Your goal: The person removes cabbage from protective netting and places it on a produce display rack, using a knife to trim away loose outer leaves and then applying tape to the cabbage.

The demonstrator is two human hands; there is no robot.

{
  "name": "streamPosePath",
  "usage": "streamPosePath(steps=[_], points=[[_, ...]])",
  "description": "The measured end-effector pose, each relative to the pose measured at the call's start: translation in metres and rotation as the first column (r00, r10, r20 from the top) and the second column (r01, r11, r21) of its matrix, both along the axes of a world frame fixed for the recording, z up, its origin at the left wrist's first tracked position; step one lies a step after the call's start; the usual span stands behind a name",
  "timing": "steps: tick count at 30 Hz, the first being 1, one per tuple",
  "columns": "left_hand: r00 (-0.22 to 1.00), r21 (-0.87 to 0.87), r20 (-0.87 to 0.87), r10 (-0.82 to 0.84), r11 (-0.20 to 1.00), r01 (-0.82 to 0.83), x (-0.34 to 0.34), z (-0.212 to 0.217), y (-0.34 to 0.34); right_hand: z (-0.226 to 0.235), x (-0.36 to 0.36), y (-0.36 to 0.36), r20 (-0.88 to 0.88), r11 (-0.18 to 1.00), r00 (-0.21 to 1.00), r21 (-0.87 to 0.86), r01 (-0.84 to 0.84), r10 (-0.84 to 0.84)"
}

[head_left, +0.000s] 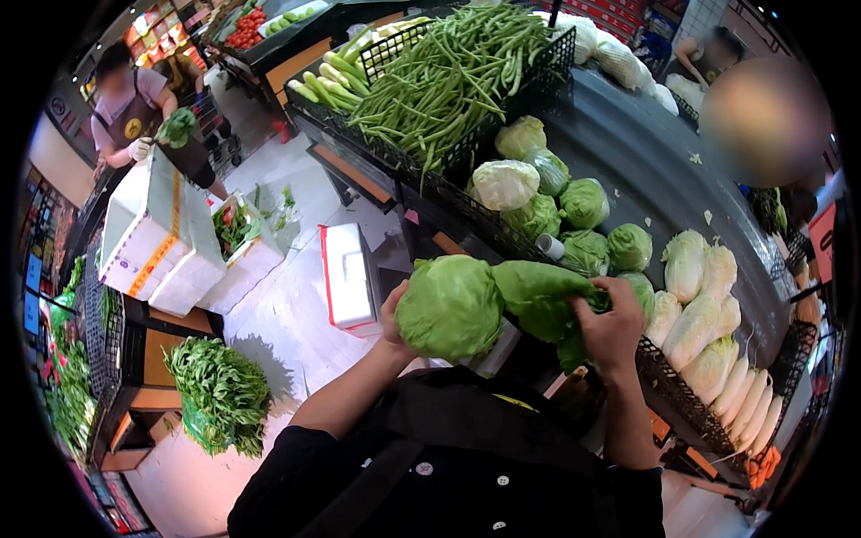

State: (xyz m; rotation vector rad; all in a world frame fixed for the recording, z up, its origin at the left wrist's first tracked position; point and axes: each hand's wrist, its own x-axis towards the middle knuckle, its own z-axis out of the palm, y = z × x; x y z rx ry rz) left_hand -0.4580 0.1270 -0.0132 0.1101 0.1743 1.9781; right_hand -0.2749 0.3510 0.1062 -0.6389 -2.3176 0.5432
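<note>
A round green cabbage (448, 308) rests in my left hand (393, 314), whose fingers curl around its left side. My right hand (615, 325) is closed on loose outer cabbage leaves (541, 291), held out to the right of the head. Their left end meets the cabbage's side; I cannot tell whether they are still attached. Beyond my hands, several cabbages (585, 203) lie on the dark display stand (650, 152), and a small white roll (550, 247) sits among them.
Green beans (448, 81) fill a black crate at the far side. Napa cabbages (704, 314) and white radishes (749, 403) lie to the right. A white foam box (352, 276) stands on the floor, with leafy greens (215, 390) nearer left. A co-worker (134, 117) holds greens behind foam boxes.
</note>
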Motion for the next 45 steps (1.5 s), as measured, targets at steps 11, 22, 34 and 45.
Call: streamPosePath(steps=[11,22,34,45], points=[[0.942,-0.3,-0.083,-0.324,0.91,0.286,0.027,-0.023,-0.008,-0.191,0.121,0.063,0.538,0.855,0.835,-0.372,0.361,-0.119],[0.958,-0.525,-0.142,-0.25,0.839,0.141,0.003,-0.022,-0.029,-0.261,0.245,0.031,0.792,0.565,0.227,0.172,0.807,-0.566],[0.975,-0.483,-0.122,-0.184,0.869,0.103,0.017,-0.02,-0.031,-0.164,0.058,0.051,0.175,0.965,0.984,-0.255,0.058,-0.013],[0.979,-0.634,-0.155,0.136,0.746,-0.204,0.046,-0.012,-0.138,-0.352,-0.06,0.049,0.729,0.853,0.586,-0.509,0.119,0.353]])
